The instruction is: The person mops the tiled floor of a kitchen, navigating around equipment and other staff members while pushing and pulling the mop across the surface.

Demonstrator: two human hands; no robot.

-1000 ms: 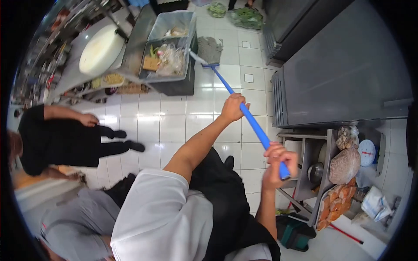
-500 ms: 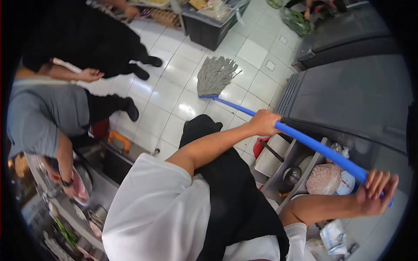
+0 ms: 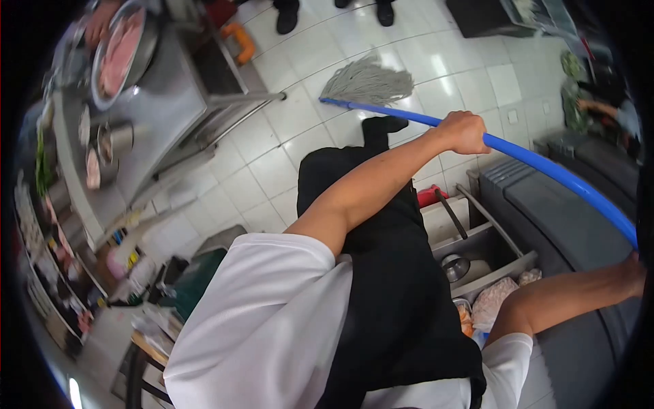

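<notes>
A mop with a blue handle (image 3: 565,178) slants across the view. Its grey string head (image 3: 368,80) is spread on the white tiled floor. My left hand (image 3: 464,133) is closed round the lower half of the handle. At the right edge, the handle's upper end runs into my right hand (image 3: 638,271), which holds it; the fingers there are mostly lost in the dark rim of the view. My foot, in a black shoe (image 3: 383,128), is just this side of the mop head.
To the left stands a steel table (image 3: 163,102) with a metal basin of pink meat (image 3: 121,58); another person's hand (image 3: 102,24) is at the basin. Grey cabinets (image 3: 545,204) line the right. A grey bin (image 3: 494,238) holds a ladle. Other people's shoes (image 3: 287,17) are beyond the mop.
My view has turned to the right and shifted, so the people at left have mostly gone out of frame. The mop strings now fan to the right. My right hand has moved to the frame's edge.
</notes>
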